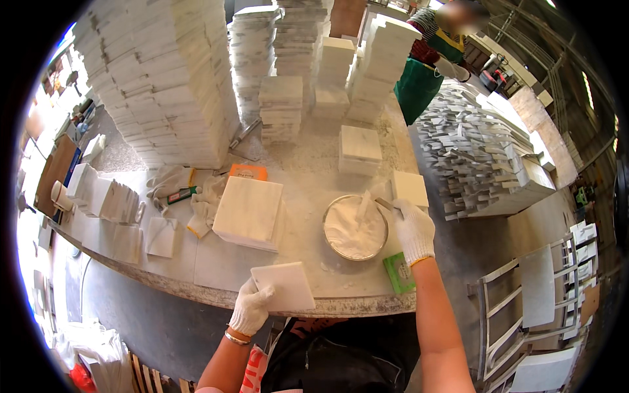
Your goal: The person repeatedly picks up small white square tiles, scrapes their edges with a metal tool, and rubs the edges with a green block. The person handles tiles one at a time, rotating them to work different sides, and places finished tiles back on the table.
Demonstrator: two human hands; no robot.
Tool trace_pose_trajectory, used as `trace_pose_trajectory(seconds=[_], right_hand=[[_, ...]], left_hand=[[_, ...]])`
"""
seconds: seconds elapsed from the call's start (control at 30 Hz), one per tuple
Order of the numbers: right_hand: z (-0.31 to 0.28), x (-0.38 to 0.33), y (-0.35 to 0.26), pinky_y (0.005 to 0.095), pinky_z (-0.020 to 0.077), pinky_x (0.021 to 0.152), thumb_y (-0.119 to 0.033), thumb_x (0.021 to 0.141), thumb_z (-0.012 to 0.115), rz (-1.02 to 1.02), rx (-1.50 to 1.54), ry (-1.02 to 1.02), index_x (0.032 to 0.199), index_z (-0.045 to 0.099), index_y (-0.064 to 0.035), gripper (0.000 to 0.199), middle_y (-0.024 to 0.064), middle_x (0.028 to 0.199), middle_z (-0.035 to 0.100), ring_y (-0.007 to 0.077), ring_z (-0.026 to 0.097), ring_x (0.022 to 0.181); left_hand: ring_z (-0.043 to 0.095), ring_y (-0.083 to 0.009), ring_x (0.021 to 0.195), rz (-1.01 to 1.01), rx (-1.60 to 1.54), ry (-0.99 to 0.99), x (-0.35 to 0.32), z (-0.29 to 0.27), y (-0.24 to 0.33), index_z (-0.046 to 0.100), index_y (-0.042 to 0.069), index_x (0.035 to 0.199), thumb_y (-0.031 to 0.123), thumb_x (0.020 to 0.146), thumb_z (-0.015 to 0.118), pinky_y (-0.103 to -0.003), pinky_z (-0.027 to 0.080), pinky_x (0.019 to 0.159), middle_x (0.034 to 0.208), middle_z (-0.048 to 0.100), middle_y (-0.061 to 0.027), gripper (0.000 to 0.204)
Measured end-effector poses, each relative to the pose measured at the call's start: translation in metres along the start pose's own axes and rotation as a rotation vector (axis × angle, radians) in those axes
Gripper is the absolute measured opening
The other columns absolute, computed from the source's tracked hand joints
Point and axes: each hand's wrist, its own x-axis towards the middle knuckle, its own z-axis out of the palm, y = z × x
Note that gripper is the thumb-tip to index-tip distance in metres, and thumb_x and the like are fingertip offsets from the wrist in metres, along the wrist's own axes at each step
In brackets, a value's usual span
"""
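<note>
The dusty worktable (298,160) carries stacked white tiles (246,208), a bowl (335,251) and gloves (171,178).

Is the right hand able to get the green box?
Probably yes: the green box lies close by with nothing covering it, but the right hand holds a tool it may need to put down first.

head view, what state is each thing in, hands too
left hand: gloved, gripping the tile
tile: held tilted at the table edge
right hand: gloved, closed on the tool
tool: held, far end at the bowl
bowl: upright, uncovered, holding white powder or paste
block stack: standing, piled
loose gloves: unworn, crumpled
green box: lying by the bowl, open or shut unclear
</note>
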Motion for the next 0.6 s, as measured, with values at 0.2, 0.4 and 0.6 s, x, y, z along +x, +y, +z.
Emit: trace_pose_trajectory(seconds=[0.2,0.4,0.6], right_hand=[[0.005,0.008,-0.012,0.0433,0.053,0.082,-0.021,0.094,0.061,-0.013,-0.098,-0.097,0.108,0.067,-0.014,0.017,0.0142,0.102,0.071,0.0352,0.067,0.096],[0.018,-0.012,-0.004,0.0432,0.0534,0.078,-0.015,0.093,0.06,-0.14,0.047,0.033,0.109,0.068,-0.0148,0.017,0.0114,0.099,0.071,0.0332,0.068,0.09],[0.005,-0.023,0.006,0.0409,0.0542,0.079,-0.012,0.091,0.066,-0.187,0.077,0.117,0.109,0.067,-0.014,0.019,0.0128,0.1,0.071,0.0333,0.068,0.091]], left_hand=[[0.06,-0.0198,0.114,-0.018,-0.006,0.008,-0.003,0.001,0.002,0.055,-0.003,0.131,0.015,0.083,0.079,-0.035,0.046,0.102,0.123,0.065,-0.0089,0.057],[0.061,-0.0203,0.114,-0.023,-0.024,0.005,-0.005,0.002,0.005,0.054,-0.004,0.131,0.012,0.084,0.078,-0.035,0.047,0.1,0.125,0.065,-0.0098,0.055],[0.062,-0.0216,0.113,-0.022,-0.025,-0.001,-0.001,0.003,0.002,0.056,-0.003,0.13,0.011,0.084,0.076,-0.036,0.048,0.1,0.124,0.065,-0.011,0.052]])
